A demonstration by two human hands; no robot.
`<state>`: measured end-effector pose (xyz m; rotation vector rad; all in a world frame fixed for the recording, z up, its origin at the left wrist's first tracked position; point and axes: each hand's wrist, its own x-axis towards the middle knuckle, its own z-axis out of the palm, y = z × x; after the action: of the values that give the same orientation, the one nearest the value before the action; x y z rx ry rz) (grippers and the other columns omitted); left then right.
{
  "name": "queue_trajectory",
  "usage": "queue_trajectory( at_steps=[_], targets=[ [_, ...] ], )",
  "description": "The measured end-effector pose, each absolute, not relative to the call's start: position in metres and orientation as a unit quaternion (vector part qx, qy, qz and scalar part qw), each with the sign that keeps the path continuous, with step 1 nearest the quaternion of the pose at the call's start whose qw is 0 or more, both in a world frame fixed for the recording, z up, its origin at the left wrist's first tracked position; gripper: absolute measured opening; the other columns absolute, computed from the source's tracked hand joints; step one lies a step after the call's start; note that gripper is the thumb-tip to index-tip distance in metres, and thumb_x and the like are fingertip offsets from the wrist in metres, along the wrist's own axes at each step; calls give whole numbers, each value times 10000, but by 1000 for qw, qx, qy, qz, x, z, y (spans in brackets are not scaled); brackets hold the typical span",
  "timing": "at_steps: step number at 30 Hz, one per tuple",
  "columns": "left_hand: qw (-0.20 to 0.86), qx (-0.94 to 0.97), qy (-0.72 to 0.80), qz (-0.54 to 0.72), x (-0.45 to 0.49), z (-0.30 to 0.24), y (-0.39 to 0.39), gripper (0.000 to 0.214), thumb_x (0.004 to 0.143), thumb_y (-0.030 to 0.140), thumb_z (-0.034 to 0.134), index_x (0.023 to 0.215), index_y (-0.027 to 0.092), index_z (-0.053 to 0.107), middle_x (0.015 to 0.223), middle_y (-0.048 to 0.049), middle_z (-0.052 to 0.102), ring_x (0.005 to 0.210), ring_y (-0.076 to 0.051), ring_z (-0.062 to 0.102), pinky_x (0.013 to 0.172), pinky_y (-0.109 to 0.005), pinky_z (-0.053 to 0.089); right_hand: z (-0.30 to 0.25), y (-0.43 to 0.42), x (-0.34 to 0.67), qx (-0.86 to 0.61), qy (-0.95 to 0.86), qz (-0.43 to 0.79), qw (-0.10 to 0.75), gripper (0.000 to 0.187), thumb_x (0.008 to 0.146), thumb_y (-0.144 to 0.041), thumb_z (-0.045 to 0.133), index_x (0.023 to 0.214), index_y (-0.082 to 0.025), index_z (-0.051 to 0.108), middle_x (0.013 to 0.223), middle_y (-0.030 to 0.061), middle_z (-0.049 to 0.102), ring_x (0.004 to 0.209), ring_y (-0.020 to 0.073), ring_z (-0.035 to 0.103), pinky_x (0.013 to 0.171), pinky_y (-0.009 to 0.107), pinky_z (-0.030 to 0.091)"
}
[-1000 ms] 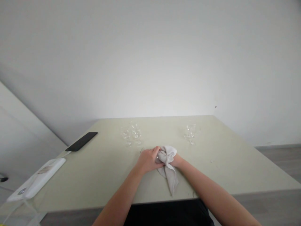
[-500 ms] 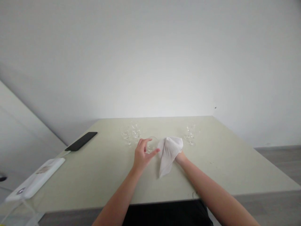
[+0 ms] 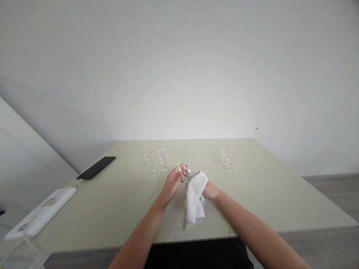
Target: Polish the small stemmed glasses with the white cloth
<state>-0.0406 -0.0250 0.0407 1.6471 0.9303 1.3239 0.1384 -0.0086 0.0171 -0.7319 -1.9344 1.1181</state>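
Note:
My left hand [image 3: 170, 187] has its fingers closed round a small clear stemmed glass [image 3: 186, 170], held tilted above the table. A white cloth [image 3: 194, 196] is bunched in my right hand [image 3: 211, 189], whose fingers are mostly hidden behind it. The cloth meets the right side of the glass, and its loose end hangs down towards the table. Beyond my left hand stand more clear stemmed glasses [image 3: 162, 158], grouped close together. Past my right hand is another cluster of clear glasses [image 3: 227, 160]; their exact number is hard to make out.
On the table [image 3: 260, 198], a flat black device [image 3: 97, 168] lies along the left edge. Nearer to me, a white box-like unit [image 3: 46, 210] with cables sits at the same edge. A white wall [image 3: 185, 74] rises behind the table.
My left hand has turned and closed round the glass, tipping it. My right hand and the cloth have moved left and a little nearer to me, against the glass.

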Motion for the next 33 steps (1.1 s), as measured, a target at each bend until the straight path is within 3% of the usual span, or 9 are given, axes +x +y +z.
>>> queue_trajectory(
  at_steps=[6, 10, 13, 16, 18, 21, 24, 27, 33],
  targets=[
    [430, 575, 401, 569, -41, 43, -22, 658, 740, 513, 699, 1259, 178, 472, 1087, -95, 648, 906, -184, 624, 752, -282, 474, 14, -6, 139, -289, -731, 432, 442, 206, 811, -359, 583, 801, -159, 633, 840, 51, 679, 785, 187, 610, 821, 336, 507],
    [508, 588, 314, 546, -43, 45, -25, 570, 793, 500, 650, 1230, 182, 468, 1165, -146, 639, 1000, -226, 630, 791, -318, 478, 7, -7, 144, -266, -684, 573, 365, 264, 792, -407, 620, 836, -148, 647, 813, 44, 672, 724, 178, 608, 701, 310, 530],
    [491, 597, 329, 543, -43, 43, -24, 603, 749, 513, 691, 1214, 180, 497, 1193, -144, 617, 1028, -233, 614, 789, -316, 486, 8, -6, 143, -297, -721, 502, 374, 246, 815, -382, 601, 838, -145, 661, 822, 42, 675, 755, 187, 606, 751, 323, 521],
    [458, 589, 382, 545, -42, 41, -20, 689, 670, 498, 765, 1215, 167, 504, 1072, -94, 643, 914, -190, 628, 759, -288, 488, 11, -7, 139, -307, -743, 434, 406, 212, 847, -346, 570, 854, -153, 658, 904, 51, 683, 861, 205, 602, 880, 347, 482],
    [476, 585, 370, 542, -42, 41, -20, 689, 685, 485, 761, 1230, 166, 485, 1032, -81, 654, 875, -179, 635, 765, -294, 490, 13, -9, 139, -291, -727, 482, 393, 227, 869, -362, 554, 898, -162, 658, 908, 46, 682, 861, 203, 606, 844, 331, 500],
    [524, 586, 308, 536, -43, 42, -24, 644, 736, 476, 725, 1245, 182, 461, 1156, -123, 637, 963, -206, 638, 817, -324, 490, 13, -11, 140, -263, -707, 546, 366, 240, 881, -379, 547, 956, -179, 657, 884, 29, 674, 814, 193, 615, 752, 304, 525],
    [509, 589, 325, 537, -43, 43, -23, 581, 761, 472, 702, 1224, 187, 496, 1222, -124, 608, 1035, -212, 614, 840, -318, 481, 12, -8, 140, -282, -736, 476, 389, 178, 865, -322, 549, 889, -179, 652, 879, 32, 669, 819, 200, 611, 806, 331, 510],
    [477, 567, 388, 548, -43, 41, -19, 614, 702, 476, 752, 1185, 162, 538, 1081, -89, 648, 931, -191, 626, 777, -291, 481, 11, -6, 137, -305, -749, 417, 415, 150, 836, -302, 565, 814, -172, 636, 873, 49, 668, 843, 214, 605, 881, 371, 478],
    [581, 545, 268, 541, -44, 43, -23, 603, 718, 470, 748, 1196, 189, 514, 1176, -130, 634, 998, -233, 624, 813, -331, 475, 16, -13, 140, -274, -660, 609, 344, 350, 775, -499, 665, 875, -164, 654, 837, 38, 663, 741, 181, 597, 708, 326, 514]
  ],
)
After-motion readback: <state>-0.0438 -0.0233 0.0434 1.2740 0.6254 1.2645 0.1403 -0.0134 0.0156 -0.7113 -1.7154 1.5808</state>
